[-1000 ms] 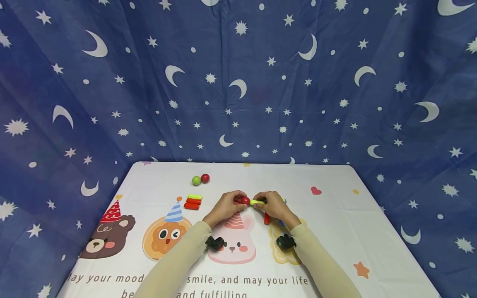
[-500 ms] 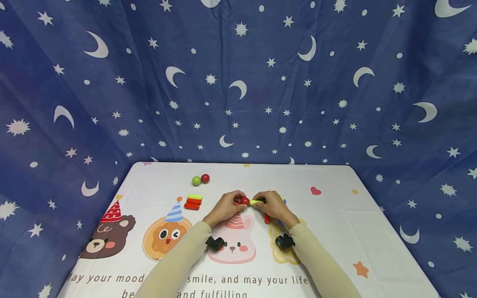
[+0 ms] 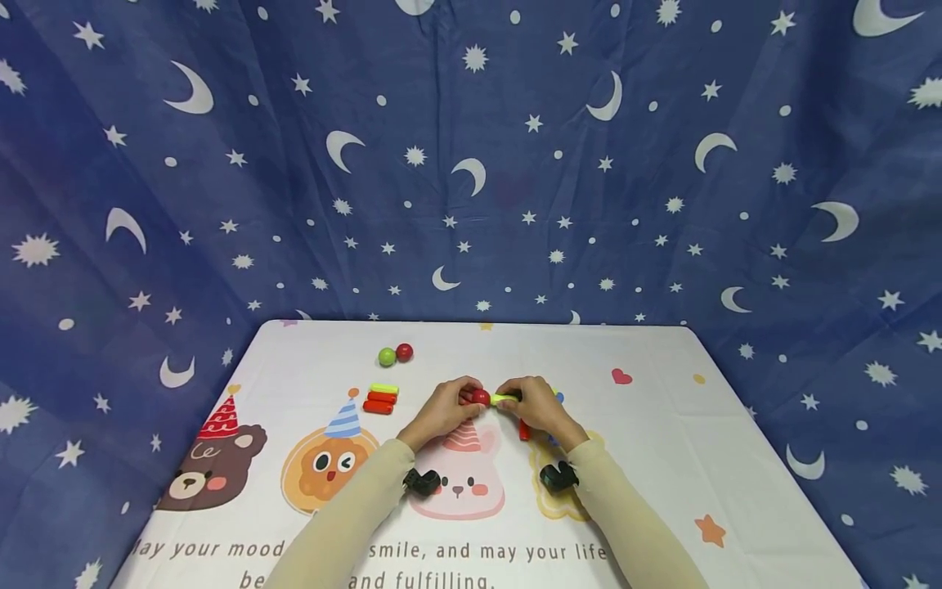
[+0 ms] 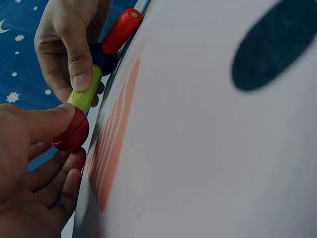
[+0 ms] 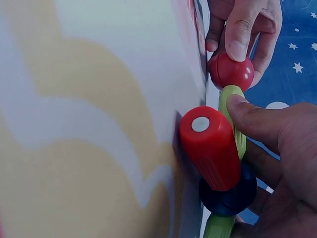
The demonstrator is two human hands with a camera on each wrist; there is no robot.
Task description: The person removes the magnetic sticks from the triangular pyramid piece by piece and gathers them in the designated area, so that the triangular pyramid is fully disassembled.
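Note:
Near the middle of the table, my left hand (image 3: 444, 407) pinches a glossy red ball (image 3: 481, 397) between thumb and fingers. A yellow-green ribbed rod (image 5: 239, 141) meets that ball end to end, and my right hand (image 3: 540, 405) pinches the rod. In the right wrist view, the rod's other end leads to a dark blue ball (image 5: 228, 196). From this ball a red rod (image 5: 210, 148) with a pale disc on its end points toward the camera. A second green rod (image 5: 218, 227) also joins the blue ball, partly cut off by the frame.
Farther back on the left, a green ball (image 3: 387, 357) and another red ball (image 3: 404, 352) sit side by side. In front of them lie a yellow-green rod (image 3: 384, 388) and two red rods (image 3: 379, 406). A printed white cloth (image 3: 648, 458) covers the table; a starry curtain (image 3: 471, 221) hangs behind.
Both hands and the joined pieces have shifted very slightly left. The grips look the same, and the loose balls and rods at the left stay put.

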